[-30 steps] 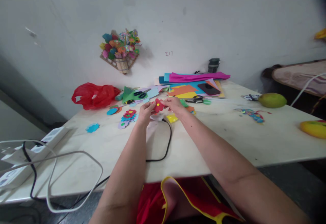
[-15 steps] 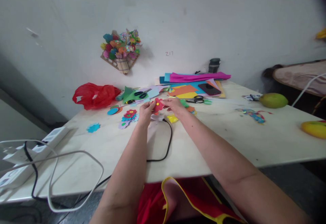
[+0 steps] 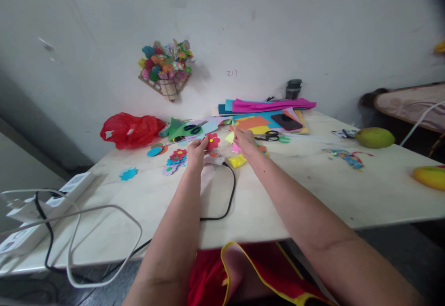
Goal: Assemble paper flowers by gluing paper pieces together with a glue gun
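Observation:
A red paper flower with a yellow centre (image 3: pixel 212 142) is pinched in my left hand (image 3: pixel 197 153). My right hand (image 3: pixel 243 139) is apart from it, to the right, over coloured paper pieces; its fingertips are close together, and anything between them is too small to name. Below that hand lies a crumpled yellow piece (image 3: pixel 238 160). Left of my left hand sits a pile of cut flowers, a red one (image 3: pixel 178 154) on top and a lilac one (image 3: pixel 169 170) in front. A blue flower (image 3: pixel 128 174) lies further left.
Scissors lie behind my hands, one pair (image 3: pixel 194 128) left, another (image 3: pixel 271 135) right. A phone (image 3: pixel 287 121) rests on coloured sheets. A black cable (image 3: pixel 233 190) curves in front. At left are a red bag (image 3: pixel 130 130) and a power strip (image 3: pixel 74 183); mangoes (image 3: pixel 374 137) are at right.
My right hand has let go of the red flower's right side and moved slightly right and up. My left hand, still holding the flower, has shifted slightly left.

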A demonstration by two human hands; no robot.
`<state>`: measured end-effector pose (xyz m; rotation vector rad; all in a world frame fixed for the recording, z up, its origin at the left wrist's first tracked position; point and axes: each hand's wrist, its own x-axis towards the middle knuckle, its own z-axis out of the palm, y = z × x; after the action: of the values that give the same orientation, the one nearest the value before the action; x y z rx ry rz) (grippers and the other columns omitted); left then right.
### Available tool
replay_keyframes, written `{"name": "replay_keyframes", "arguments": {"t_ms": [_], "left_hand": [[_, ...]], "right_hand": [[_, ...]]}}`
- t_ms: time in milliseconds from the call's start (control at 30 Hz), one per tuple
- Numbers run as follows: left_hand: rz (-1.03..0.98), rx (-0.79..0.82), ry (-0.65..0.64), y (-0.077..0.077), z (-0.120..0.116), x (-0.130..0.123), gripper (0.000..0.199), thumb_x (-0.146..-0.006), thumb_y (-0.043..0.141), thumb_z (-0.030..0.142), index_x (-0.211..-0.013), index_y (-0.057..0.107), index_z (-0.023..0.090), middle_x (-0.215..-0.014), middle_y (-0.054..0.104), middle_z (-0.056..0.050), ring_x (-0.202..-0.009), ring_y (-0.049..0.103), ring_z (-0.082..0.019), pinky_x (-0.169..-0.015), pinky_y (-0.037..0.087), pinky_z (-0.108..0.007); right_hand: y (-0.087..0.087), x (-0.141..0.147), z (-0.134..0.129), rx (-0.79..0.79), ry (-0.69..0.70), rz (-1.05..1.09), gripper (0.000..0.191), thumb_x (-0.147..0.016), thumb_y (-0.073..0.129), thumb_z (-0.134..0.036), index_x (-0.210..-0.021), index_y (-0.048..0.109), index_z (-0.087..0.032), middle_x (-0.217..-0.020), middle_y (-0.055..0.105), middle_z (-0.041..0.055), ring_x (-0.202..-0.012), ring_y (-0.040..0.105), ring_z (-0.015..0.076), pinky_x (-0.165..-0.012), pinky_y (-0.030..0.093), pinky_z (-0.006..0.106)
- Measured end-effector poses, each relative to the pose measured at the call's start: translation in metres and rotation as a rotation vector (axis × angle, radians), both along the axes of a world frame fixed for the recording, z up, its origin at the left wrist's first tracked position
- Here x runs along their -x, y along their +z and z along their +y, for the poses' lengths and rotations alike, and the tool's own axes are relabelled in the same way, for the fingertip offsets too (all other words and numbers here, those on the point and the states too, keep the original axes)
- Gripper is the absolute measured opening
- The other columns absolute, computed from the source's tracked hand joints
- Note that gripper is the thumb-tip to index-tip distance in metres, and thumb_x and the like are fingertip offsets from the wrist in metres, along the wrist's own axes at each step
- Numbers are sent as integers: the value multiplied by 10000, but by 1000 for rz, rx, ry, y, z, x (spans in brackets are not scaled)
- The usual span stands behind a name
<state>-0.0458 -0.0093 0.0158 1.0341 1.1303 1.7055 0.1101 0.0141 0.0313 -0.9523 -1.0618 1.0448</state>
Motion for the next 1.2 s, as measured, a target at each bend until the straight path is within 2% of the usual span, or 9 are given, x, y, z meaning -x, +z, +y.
{"name": "replay_keyframes", "arguments": {"t_ms": [100, 167, 367, 533, 700, 833, 933, 1033, 1200], "left_hand": [[-8, -4, -4, 0, 0, 1, 501, -438, 814, 536, -560, 494, 170, -532, 536, 19, -519, 523, -109, -529, 482, -256], [-15, -9, -3, -1, 0, 1, 499, -442, 814, 534, -562, 495, 170, -536, 536, 18, -524, 525, -110, -531, 482, -256], [-27, -19, -21, 0, 0, 1, 499, -455, 818, 519, -561, 478, 170, -544, 538, 17, -520, 526, -105, -532, 478, -251], [-19, -10, -21, -1, 0, 1, 501, -457, 819, 519, -573, 478, 171, -542, 538, 21, -510, 522, -105, -522, 475, -250], [-9, -11, -23, 1, -1, 0, 503, -452, 818, 526, -569, 484, 169, -536, 539, 21, -505, 525, -104, -511, 469, -242], [-3, -1, -34, 2, -3, -3, 491, -456, 813, 529, -575, 503, 166, -541, 555, 15, -509, 542, -113, -511, 469, -244], [4, -4, -44, 3, -5, -4, 474, -473, 809, 520, -584, 517, 163, -550, 560, 15, -511, 546, -112, -522, 475, -247], [7, -14, -49, 2, -5, -5, 473, -476, 810, 518, -579, 517, 162, -546, 552, 20, -509, 538, -108, -533, 484, -253], [37, -8, -92, -1, -3, -5, 466, -494, 807, 522, -597, 542, 154, -553, 575, 6, -513, 549, -112, -549, 491, -259]], "right_hand": [[1, -1, -2, 6, 93, -104, 302, -780, 588, -258, -497, 529, -170, -464, 512, -15, -412, 382, 69, -406, 275, 215], [2, -1, -4, 22, 117, -148, 248, -745, 624, -231, -515, 559, -164, -493, 552, -6, -428, 406, 70, -410, 292, 207], [5, 2, -10, 37, 110, -190, 248, -644, 735, -248, -526, 532, -170, -515, 577, -10, -454, 435, 74, -406, 298, 197], [6, 2, -12, 20, 153, -218, 272, -622, 748, -285, -541, 510, -179, -461, 489, -48, -437, 400, 69, -398, 288, 197], [7, 1, -12, 36, 181, -195, 232, -686, 635, -247, -527, 477, -185, -473, 491, -42, -427, 405, 73, -409, 295, 209], [4, 1, -10, 34, 180, -161, 294, -755, 553, -279, -496, 446, -190, -452, 459, -33, -408, 380, 76, -415, 292, 223], [2, 1, -8, 24, 161, -183, 290, -784, 552, -356, -553, 518, -183, -540, 541, -11, -463, 436, 84, -434, 306, 216], [-1, 2, -8, 19, 197, -203, 241, -746, 618, -409, -663, 604, -182, -666, 620, -1, -537, 487, 90, -466, 319, 208], [-5, 7, -9, 36, 298, -240, 289, -668, 705, -445, -626, 619, -172, -609, 613, 2, -602, 526, 115, -543, 340, 227]]}}
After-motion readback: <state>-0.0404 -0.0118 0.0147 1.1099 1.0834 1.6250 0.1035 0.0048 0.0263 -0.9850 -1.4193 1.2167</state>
